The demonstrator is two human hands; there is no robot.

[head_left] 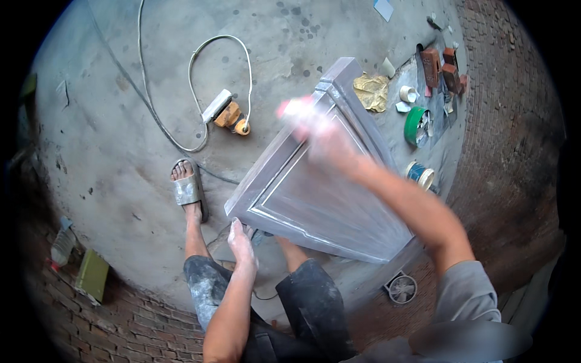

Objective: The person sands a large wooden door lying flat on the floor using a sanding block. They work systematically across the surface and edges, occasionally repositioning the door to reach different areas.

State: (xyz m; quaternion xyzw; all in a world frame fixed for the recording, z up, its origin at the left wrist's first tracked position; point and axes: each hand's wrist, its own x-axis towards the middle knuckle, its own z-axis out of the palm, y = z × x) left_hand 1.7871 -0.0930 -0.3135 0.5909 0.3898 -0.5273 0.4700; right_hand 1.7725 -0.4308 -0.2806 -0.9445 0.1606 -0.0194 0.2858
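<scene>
While it stands tilted on the concrete floor (109,121), a large panelled cabinet door (315,199) fills the middle of the view, its lower edge near the person's knees and its far corner raised away from them. It looks like a rigid wooden panel, probably fairly heavy and awkward for its breadth, so it is best held by its edges and corners, not by the flat face. The coated face may be smooth or still tacky; that cannot be told.

The door is grey-violet with a streaky, brushed finish, a raised frame and a pale line tracing the recessed centre panel.

The left hand (242,245) is at the door's near lower corner, fingers curled against the edge, steadying it from below. The right hand (315,124) is over the upper part of the face near the top edge, blurred; whether it is open or gripping something cannot be told.

Beyond the door's left edge lies an orange power tool (231,115) with a looping white cable (200,60). Past the right edge sit a crumpled yellow rag (371,91), a green-rimmed tin (416,126) and a small blue tin (419,174). A foot in a grey sandal (186,187) rests on the floor at left.
</scene>
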